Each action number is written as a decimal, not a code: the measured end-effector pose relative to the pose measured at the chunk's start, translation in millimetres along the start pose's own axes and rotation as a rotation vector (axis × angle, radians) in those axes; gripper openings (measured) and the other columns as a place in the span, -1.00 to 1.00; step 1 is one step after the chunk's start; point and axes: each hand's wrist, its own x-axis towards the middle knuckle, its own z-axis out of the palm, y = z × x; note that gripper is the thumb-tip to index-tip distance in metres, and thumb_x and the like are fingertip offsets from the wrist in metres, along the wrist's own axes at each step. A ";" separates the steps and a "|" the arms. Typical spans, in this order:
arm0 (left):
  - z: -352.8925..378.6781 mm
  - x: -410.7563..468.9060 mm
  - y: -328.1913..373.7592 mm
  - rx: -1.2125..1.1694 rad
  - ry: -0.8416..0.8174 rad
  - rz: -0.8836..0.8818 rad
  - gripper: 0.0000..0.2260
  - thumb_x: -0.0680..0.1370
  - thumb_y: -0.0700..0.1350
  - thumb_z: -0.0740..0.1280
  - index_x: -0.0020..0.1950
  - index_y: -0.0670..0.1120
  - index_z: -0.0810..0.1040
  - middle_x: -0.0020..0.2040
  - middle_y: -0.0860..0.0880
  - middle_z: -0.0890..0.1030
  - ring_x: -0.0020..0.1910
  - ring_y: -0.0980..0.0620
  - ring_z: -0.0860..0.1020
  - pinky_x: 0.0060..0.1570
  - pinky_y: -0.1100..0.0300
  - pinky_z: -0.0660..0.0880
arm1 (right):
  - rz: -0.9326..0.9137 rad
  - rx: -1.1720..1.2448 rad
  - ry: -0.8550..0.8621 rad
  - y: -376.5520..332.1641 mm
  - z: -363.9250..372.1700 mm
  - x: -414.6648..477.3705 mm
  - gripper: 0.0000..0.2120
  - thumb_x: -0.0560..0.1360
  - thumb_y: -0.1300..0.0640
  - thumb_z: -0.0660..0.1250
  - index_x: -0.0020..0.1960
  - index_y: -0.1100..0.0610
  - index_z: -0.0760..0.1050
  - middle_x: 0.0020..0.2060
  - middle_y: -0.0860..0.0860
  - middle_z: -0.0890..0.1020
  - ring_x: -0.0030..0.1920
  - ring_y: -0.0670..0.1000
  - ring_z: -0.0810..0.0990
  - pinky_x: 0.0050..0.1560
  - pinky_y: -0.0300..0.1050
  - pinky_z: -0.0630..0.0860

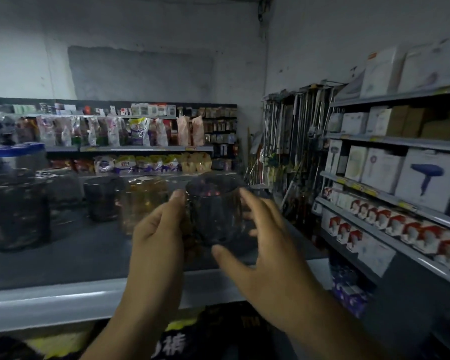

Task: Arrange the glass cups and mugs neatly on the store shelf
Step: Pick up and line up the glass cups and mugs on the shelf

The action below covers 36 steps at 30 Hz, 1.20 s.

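- The dark glass cup (213, 216) stands upright, its long axis vertical and its open mouth facing up. It is at the right end of the row on the dark shelf (63, 255). I cannot tell whether its base rests on the shelf or hangs just above it.
- The left hand (159, 235) grips the cup's left side, thumb pointing up by the rim and fingers wrapped behind.
- The right hand (265, 245) is spread wide round the cup's right side, thumb low near the base. It is blurred, so contact cannot be told.
- An amber glass cup (140, 203) stands just beside it on the left, partly behind the left hand.
- A smaller dark cup (102, 198) stands further left, beyond the amber one.
- Boxed hair dryers (431, 175) fill the shelves to the right.
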 end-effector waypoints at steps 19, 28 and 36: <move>95.6 8.7 -43.7 0.548 -0.168 0.293 -0.54 0.60 0.22 0.30 -0.29 -0.13 0.53 -0.47 -0.02 0.47 -0.51 0.02 0.47 -0.48 0.14 0.41 | -0.002 0.280 -0.094 120.8 -95.7 45.3 -0.07 0.25 0.18 0.69 0.41 -0.21 0.23 0.14 -0.18 0.62 0.13 -0.20 0.65 0.10 -0.24 0.61; 58.2 50.4 -39.0 0.686 -0.451 -0.098 -0.47 0.56 -0.28 0.40 0.47 0.03 0.37 0.33 0.08 0.57 0.24 0.12 0.61 0.17 0.19 0.59 | 0.000 0.346 -0.374 136.9 -102.0 68.4 -0.16 0.36 0.29 0.61 0.43 -0.22 0.28 0.24 -0.20 0.63 0.30 -0.13 0.57 0.30 -0.12 0.51; 68.2 52.7 -47.4 0.776 -0.376 0.017 -0.25 0.32 0.11 0.57 0.45 0.08 0.38 0.30 0.15 0.55 0.10 0.10 0.67 0.07 0.10 0.66 | -0.011 0.262 -0.126 116.2 -122.1 29.9 -0.17 0.29 -0.37 0.46 0.50 -0.31 0.26 0.36 -0.36 0.44 0.33 -0.29 0.45 0.26 -0.12 0.48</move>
